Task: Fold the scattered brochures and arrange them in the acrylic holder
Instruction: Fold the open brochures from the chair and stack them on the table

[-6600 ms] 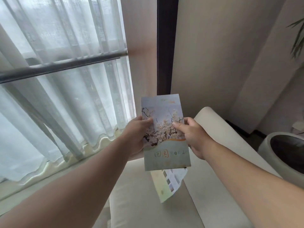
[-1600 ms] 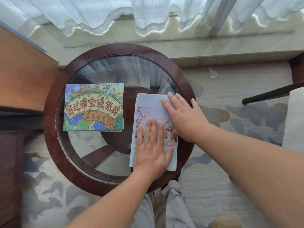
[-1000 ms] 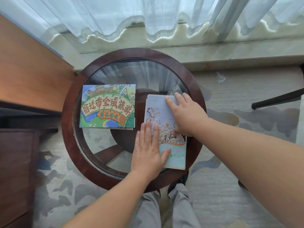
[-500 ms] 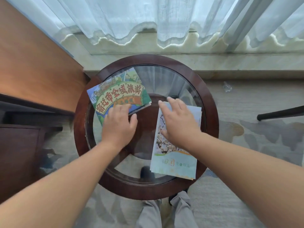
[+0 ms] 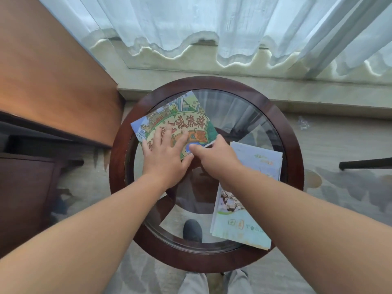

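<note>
A colourful cartoon map brochure [image 5: 180, 117] lies tilted on the round glass-topped table [image 5: 292, 166], at its far left. My left hand [image 5: 165, 158] presses flat on its near part, fingers spread. My right hand [image 5: 214, 155] pinches the brochure's near right corner between thumb and fingers. A folded pale-blue blossom brochure [image 5: 254, 166] lies on the table's right side, partly under my right forearm. No acrylic holder is in view.
A wooden desk [image 5: 48, 81] stands left of the table. White sheer curtains [image 5: 212, 24] hang over a marble sill beyond it. A dark chair leg [image 5: 364, 164] juts in at right. My trousers and a shoe [image 5: 192, 230] show below the glass.
My right hand left the blossom brochure and came across to the map brochure's corner. My left hand slid further onto the map brochure, which has turned more.
</note>
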Motion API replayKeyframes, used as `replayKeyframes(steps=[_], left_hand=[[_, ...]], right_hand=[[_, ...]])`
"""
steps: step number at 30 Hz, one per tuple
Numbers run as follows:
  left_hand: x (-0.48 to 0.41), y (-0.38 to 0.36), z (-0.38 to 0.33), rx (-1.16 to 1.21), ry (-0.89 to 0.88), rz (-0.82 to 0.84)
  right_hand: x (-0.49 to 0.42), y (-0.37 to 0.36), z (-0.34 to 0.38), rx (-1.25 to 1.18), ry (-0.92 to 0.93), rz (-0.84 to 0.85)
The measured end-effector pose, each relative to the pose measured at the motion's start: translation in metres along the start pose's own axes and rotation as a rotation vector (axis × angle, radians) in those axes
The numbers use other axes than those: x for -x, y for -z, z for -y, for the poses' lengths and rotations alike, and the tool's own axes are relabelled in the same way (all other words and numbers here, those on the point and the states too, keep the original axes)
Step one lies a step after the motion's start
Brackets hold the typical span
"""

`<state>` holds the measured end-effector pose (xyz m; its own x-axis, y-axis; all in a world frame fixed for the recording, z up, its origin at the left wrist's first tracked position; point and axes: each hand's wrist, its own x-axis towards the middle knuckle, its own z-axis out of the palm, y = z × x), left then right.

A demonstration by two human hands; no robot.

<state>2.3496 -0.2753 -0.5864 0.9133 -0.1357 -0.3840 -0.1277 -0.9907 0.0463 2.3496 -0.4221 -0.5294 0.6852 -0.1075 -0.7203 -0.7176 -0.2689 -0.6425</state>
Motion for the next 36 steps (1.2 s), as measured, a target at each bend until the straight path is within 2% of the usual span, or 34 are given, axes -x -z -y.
replayKeyframes(steps=[2, 5, 10, 14, 17, 19, 23, 25, 29, 31, 36], left_hand=[[0.002, 0.006, 0.002, 0.077, -0.011, -0.092], [-0.040, 0.025, 0.012, 0.173, 0.062, -0.221], [-0.094, 0.043, 0.015, 0.176, 0.141, -0.032], [-0.086, 0.037, 0.010, 0.151, 0.143, -0.111], [-0.081, 0.038, 0.012, 0.149, 0.179, -0.114], [-0.077, 0.042, 0.018, 0.209, 0.200, -0.109], [-0.064, 0.066, 0.028, 0.564, 0.199, -0.136], [-0.054, 0.082, 0.026, 0.665, 0.156, -0.183], [-0.034, 0.108, 0.000, 0.861, 0.138, -0.285], [-0.021, 0.111, -0.026, 0.922, 0.132, -0.266], [0.024, 0.071, -0.097, 0.940, 0.182, -0.098]], right_hand=[[-0.004, -0.007, 0.003, -0.182, -0.087, -0.042], [-0.006, -0.016, 0.004, -0.309, -0.166, -0.009], [-0.011, -0.016, 0.000, -0.551, -0.279, 0.062], [-0.011, -0.020, 0.002, -0.702, -0.322, 0.127], [-0.010, -0.019, 0.001, -0.720, -0.326, 0.139], [-0.008, -0.016, 0.000, -0.715, -0.329, 0.152], [-0.002, -0.003, 0.003, -0.686, -0.303, 0.172], [0.001, 0.007, 0.006, -0.605, -0.270, 0.098], [0.015, 0.043, 0.012, -0.225, -0.077, -0.128], [0.024, 0.066, 0.008, -0.130, -0.023, -0.200], [0.045, 0.115, -0.046, 0.083, -0.108, -0.315]])
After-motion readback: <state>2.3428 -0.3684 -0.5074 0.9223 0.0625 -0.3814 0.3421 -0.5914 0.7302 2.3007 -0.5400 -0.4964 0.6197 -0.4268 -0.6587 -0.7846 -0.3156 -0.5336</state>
